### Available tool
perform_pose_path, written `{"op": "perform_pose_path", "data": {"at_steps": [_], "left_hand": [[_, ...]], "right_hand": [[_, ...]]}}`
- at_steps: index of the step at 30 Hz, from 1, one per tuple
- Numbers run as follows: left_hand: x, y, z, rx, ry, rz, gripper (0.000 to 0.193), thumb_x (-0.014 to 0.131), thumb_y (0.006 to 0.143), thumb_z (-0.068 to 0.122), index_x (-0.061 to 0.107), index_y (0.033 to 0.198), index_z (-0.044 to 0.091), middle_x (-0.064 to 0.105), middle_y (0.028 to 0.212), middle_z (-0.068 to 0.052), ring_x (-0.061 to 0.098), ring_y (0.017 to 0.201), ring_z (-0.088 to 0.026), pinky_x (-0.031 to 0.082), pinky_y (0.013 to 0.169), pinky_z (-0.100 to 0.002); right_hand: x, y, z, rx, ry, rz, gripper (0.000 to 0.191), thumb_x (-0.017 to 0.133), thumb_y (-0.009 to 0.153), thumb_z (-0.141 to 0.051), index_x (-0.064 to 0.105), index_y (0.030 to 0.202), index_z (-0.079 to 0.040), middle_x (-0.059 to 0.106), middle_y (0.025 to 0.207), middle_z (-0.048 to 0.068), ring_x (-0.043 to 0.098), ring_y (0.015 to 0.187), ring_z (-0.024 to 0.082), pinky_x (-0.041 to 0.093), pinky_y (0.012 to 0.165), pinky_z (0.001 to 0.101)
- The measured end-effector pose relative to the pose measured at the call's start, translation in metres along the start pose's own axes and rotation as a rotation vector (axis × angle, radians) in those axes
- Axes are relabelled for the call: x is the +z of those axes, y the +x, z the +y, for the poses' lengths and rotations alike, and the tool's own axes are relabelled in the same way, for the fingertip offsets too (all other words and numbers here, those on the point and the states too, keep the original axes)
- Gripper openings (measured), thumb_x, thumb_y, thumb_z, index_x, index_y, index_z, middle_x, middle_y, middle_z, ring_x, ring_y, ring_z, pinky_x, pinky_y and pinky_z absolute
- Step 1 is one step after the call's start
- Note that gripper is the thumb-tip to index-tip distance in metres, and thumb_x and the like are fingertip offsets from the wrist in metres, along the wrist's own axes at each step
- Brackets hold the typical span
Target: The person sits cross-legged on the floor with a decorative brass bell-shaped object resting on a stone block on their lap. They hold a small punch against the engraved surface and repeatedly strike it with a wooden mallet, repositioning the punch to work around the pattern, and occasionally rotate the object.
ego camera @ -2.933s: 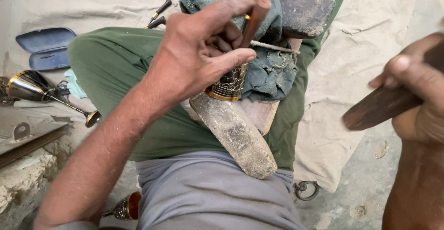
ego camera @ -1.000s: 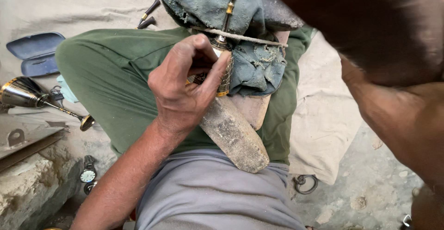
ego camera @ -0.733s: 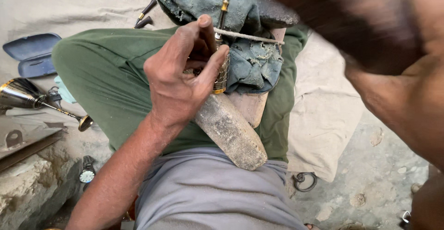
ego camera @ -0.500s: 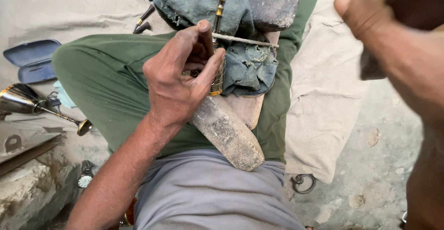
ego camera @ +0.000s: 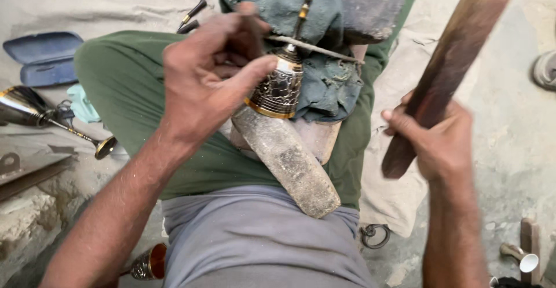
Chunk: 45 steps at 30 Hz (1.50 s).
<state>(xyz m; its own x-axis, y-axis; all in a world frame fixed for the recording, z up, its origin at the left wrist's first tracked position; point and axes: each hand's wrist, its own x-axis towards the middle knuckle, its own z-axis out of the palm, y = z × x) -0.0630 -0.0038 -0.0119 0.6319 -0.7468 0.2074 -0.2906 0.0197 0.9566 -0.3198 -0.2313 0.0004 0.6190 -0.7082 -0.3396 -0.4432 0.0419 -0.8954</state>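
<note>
My left hand grips a thin metal chisel laid across an engraved brass goblet. The goblet lies on a grey wooden block that rests on my green-trousered lap, its stem running up over a blue-green cloth. My right hand is held off to the right of the lap, closed around the lower end of a long dark wooden mallet stick that points up and away.
A stone block weighs on the cloth. At left lie a blue case, a brass goblet on its side and tool handles. A small goblet sits by my hip. A metal ring lies on the ground.
My right hand has swung down from high above, and now holds the wooden stick beside my lap. My left hand has stayed on the chisel and goblet.
</note>
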Motion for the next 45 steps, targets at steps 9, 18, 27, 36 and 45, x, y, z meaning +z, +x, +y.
{"op": "perform_pose_path", "data": {"at_steps": [9,18,27,36,45], "left_hand": [[0.007,0.034,-0.002,0.264,0.091,-0.264,0.051,0.085,0.095,0.006,0.059,0.139,0.007,0.074,0.103,-0.011,0.075,0.088,-0.017,0.062,0.077,-0.03],[0.01,0.052,0.005,0.337,0.107,-0.39,0.039,0.079,0.09,0.004,0.062,0.125,0.006,0.072,0.093,-0.013,0.073,0.081,-0.028,0.056,0.068,-0.042],[0.018,0.05,-0.008,0.441,0.219,-0.409,0.035,0.08,0.094,0.009,0.061,0.124,0.005,0.069,0.093,-0.013,0.07,0.092,-0.036,0.052,0.075,-0.049],[0.017,0.051,-0.012,0.455,0.198,-0.39,0.036,0.079,0.095,0.007,0.061,0.125,0.006,0.067,0.092,-0.014,0.069,0.088,-0.037,0.051,0.073,-0.049],[0.017,0.049,-0.006,0.423,0.192,-0.34,0.046,0.083,0.089,0.009,0.062,0.13,0.008,0.069,0.092,-0.015,0.07,0.086,-0.037,0.052,0.071,-0.047]], "right_hand": [[0.016,-0.035,0.013,-0.322,0.518,0.067,0.048,0.08,0.085,-0.002,0.059,0.128,-0.004,0.066,0.104,0.011,0.07,0.098,0.019,0.066,0.097,0.0436],[0.003,-0.033,-0.017,-0.169,-0.08,0.014,0.028,0.073,0.09,0.014,0.062,0.113,0.005,0.07,0.095,0.011,0.07,0.081,0.018,0.061,0.068,0.0315],[0.021,-0.015,-0.048,-0.402,-0.913,0.099,0.018,0.076,0.09,0.014,0.063,0.101,0.009,0.066,0.092,0.015,0.064,0.08,0.022,0.052,0.073,0.0303],[0.014,-0.021,-0.043,-0.464,-0.926,0.102,0.018,0.077,0.09,0.013,0.065,0.101,0.007,0.066,0.095,0.014,0.066,0.084,0.02,0.054,0.081,0.0332],[0.012,-0.021,-0.051,-0.151,-0.211,0.159,0.029,0.069,0.081,0.001,0.062,0.107,-0.011,0.066,0.09,-0.002,0.067,0.081,0.005,0.057,0.073,0.0194]]}}
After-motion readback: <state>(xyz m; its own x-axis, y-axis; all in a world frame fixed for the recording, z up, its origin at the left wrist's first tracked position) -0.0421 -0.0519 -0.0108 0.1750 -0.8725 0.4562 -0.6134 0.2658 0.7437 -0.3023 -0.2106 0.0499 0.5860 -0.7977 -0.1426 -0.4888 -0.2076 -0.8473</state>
